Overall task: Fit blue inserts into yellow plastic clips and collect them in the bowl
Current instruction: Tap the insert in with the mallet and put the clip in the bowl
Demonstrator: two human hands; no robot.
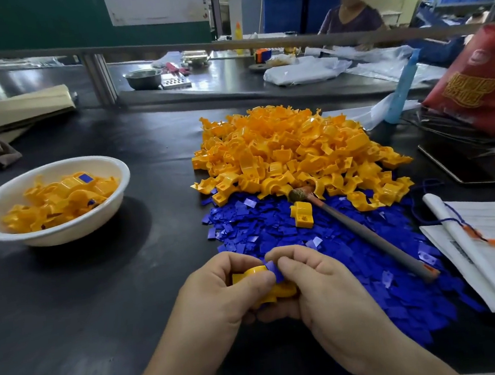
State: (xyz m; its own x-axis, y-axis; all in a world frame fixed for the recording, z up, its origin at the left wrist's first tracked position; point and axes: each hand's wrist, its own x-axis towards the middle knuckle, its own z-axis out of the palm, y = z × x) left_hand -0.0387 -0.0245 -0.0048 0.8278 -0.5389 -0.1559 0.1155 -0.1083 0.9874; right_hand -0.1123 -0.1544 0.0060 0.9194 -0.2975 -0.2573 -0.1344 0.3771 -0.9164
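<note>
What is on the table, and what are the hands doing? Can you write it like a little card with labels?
left hand: holds a yellow clip
right hand: pinches a blue insert against that clip
bowl: white, on the left, yellow clips inside, one showing blue
yellow pile: loose clips, beyond the hands
blue pile: loose inserts, between the yellow pile and the hands
brush: lies on the blue pile, head at the yellow pile's edge

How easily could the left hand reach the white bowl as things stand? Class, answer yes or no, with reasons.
Probably yes: the white bowl lies left of the left hand, with only bare black mat between them. That hand does grip a yellow clip, though.
</note>
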